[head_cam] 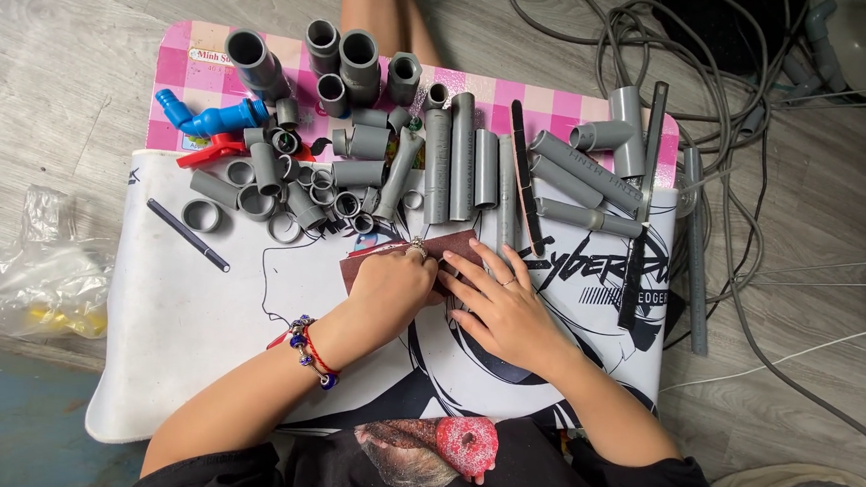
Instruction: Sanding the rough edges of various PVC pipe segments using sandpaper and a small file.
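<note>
Far out to the left of the hands, a crumpled clear plastic bag (pixel 51 270) on the floor; nearer, a black pen (pixel 188 236) lying slantwise on the white mat (pixel 195 359). Beyond the left hand, a blue tap fitting (pixel 210 117) and a heap of short grey pipe fittings (pixel 307 181). Left hand (pixel 390 286), beaded bracelet (pixel 311 354) at the wrist, knuckles up and fingers curled down onto a brown sandpaper sheet (pixel 458 243); cannot tell whether anything small is pinched beneath the fingers. Right hand (pixel 509 308) just beside it, open and flat, fingertips spread on the near edge of the same sheet, pinning it to the mat. Sheet itself directly under and just ahead of both hands. Judged from the pose: midway through a rubbing or pressing step on the sandpaper. Called for in any further stroke: steady downward pressure and the sheet kept from sliding. Beyond the right hand, straight grey pipe lengths (pixel 458 160) side by side; farther right, loose cables (pixel 760 143) on the floor.
</note>
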